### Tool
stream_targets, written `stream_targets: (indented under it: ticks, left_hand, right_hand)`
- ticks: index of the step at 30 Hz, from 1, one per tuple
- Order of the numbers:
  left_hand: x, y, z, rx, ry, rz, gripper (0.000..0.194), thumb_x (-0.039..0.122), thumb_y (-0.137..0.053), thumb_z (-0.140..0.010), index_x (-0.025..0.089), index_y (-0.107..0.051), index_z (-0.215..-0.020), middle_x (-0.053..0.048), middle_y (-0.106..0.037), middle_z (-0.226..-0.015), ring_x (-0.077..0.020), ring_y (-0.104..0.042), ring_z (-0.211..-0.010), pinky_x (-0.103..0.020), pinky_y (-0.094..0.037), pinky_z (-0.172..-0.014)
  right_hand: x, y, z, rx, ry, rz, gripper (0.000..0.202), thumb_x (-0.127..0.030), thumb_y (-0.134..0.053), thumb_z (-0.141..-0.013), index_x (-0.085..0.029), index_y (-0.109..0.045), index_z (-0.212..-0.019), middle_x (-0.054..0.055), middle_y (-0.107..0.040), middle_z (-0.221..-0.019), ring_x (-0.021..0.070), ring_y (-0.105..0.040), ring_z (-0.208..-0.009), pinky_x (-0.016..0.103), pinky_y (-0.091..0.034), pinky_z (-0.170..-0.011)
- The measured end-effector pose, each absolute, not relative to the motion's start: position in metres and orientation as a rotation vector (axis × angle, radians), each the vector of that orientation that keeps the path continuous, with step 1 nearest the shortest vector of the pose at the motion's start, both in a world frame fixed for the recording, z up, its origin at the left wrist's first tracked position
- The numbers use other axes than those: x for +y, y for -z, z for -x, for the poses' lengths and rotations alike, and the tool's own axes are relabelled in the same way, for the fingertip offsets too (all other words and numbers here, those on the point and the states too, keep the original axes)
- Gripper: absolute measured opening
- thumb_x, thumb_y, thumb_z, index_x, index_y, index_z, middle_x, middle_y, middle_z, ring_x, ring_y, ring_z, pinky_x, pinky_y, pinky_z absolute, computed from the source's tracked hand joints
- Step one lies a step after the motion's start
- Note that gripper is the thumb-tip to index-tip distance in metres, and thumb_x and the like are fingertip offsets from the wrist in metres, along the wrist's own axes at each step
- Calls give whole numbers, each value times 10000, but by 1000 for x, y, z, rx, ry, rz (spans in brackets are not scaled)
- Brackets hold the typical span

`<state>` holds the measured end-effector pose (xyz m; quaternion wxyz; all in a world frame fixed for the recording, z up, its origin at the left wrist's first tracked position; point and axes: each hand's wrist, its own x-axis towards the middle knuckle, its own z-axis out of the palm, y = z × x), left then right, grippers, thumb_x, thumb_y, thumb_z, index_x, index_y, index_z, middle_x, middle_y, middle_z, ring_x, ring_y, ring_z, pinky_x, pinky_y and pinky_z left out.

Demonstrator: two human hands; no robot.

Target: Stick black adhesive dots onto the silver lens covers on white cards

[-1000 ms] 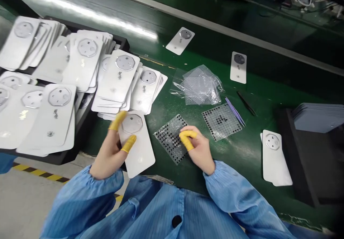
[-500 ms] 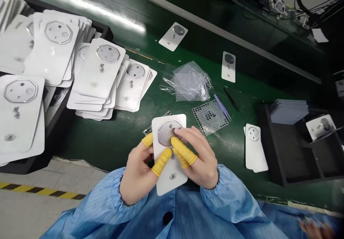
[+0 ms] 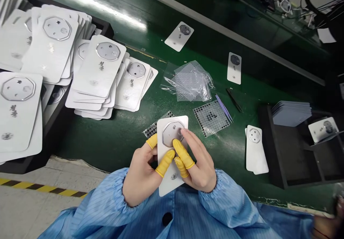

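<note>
My left hand (image 3: 141, 176) grips a white phone back cover (image 3: 169, 181) by its left edge, the thumb lying across its face. The cover has rounded corners, an octagonal silver camera frame and a small round emblem near the bottom. My right hand (image 3: 201, 167) is over the cover, its yellow-cotted thumb and forefinger drawn close together just below the camera frame. Whatever may be between those fingertips is hidden. Its other fingers reach over the right side of the frame. Yellow finger cots also sit on my left thumb and forefinger. A sheet of small black parts (image 3: 152, 129) lies partly behind the cover.
Stacked white covers (image 3: 94, 74) fill the left, some in a black tray (image 3: 51, 135). Ahead lie clear plastic bags (image 3: 192, 83), another dotted sheet (image 3: 211, 117), purple tweezers (image 3: 224, 108) and black tweezers (image 3: 233, 100). A divided black tray (image 3: 292, 160) stands right; another person's arm (image 3: 326, 224) shows lower right.
The view has shifted slightly. Both hands keep the cover in nearly the same pose, with the right fingers moved a little on its face. The other person's hand has moved at the lower right.
</note>
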<state>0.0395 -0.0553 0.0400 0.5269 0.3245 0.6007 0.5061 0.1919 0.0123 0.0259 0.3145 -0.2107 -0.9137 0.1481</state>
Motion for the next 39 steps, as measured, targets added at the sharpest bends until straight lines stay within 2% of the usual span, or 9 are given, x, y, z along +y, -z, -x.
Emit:
stream_targets:
  ticks: [5, 12, 15, 18, 22, 25, 29, 35, 39]
  left_hand:
    - [-55, -40, -39, 1536, -1247, -905, 398, 176, -664, -781, 152, -593, -1172, -18, -757, -788, -155, -686, -599, -206, -549, -537]
    - [-49, -40, -40, 1499, -1273, -849, 396, 191, -716, -755, 139, -605, -1131, -18, -748, -746, -141, -673, -559, -202, -559, -536]
    - [-47, -38, -34, 1329, -1334, -644, 617, 260, -672, -813, 197, -409, -1368, -35, -757, -829, -183, -707, -620, -256, -592, -539]
    - [-53, -31, -15, 1480, -1490, -553, 925, 252, -683, -811, 345, -66, -1492, -5, -747, -984, -179, -715, -683, -249, -591, -537]
    - [-69, -15, 18, 1867, -1496, -620, 638, 266, -719, -762, 226, -491, -1356, -39, -658, -1233, -227, -627, -1094, -256, -544, -869]
    - [-76, -7, 32, 1981, -1227, -644, 377, 327, -682, -767, 157, -694, -1102, -71, -720, -1081, -250, -655, -1003, -286, -540, -831]
    - [-72, -11, 25, 1836, -1012, -735, 376, 435, -667, -757, 122, -722, -957, -89, -735, -850, -231, -671, -726, -264, -525, -559]
    - [-50, -20, -17, 1324, -1002, -602, 372, 437, -717, -722, 112, -710, -903, -109, -736, -893, -222, -678, -716, -274, -546, -577]
    - [-43, -17, -33, 1391, -1023, -520, 252, 344, -740, -700, 112, -715, -797, -77, -734, -771, -184, -657, -640, -248, -523, -551]
  right_hand:
    - [6, -23, -191, -2462, -361, 552, 455, -67, -523, -817, -1, -488, -1267, 262, -396, -1428, 372, -390, -1330, 529, -515, -978]
    - [16, -21, -191, -2362, -717, 533, 461, -75, -486, -856, -90, -474, -1317, 198, -401, -1446, 326, -371, -1355, 541, -449, -1045]
    - [21, -15, -194, -2086, -976, 663, 407, -154, -439, -928, -238, -485, -1323, 104, -491, -1390, 246, -500, -1270, 491, -491, -1013]
    - [22, 2, -197, -2072, -951, 799, 486, -228, -557, -899, -252, -433, -1368, 115, -491, -1390, 253, -490, -1282, 499, -467, -1036]
    - [20, 32, -198, -2368, -795, 720, 484, -216, -633, -851, -197, -496, -1314, 162, -480, -1399, 283, -375, -1366, 523, -435, -1056]
    - [22, 37, -201, -2324, -806, 720, 395, -97, -554, -879, -202, -541, -1260, 141, -569, -1313, 242, -454, -1314, 494, -462, -1037]
    - [26, 17, -213, -2205, -766, 771, 435, -62, -565, -860, -216, -540, -1266, 126, -599, -1280, 236, -537, -1234, 491, -478, -1020]
    - [32, -18, -235, -2471, -682, 662, 505, -87, -558, -865, -188, -451, -1348, 168, -496, -1384, 278, -439, -1319, 550, -431, -1041]
    - [37, -30, -228, -2373, -751, 657, 395, -117, -612, -838, -194, -548, -1220, 144, -592, -1252, 255, -532, -1209, 507, -498, -980]
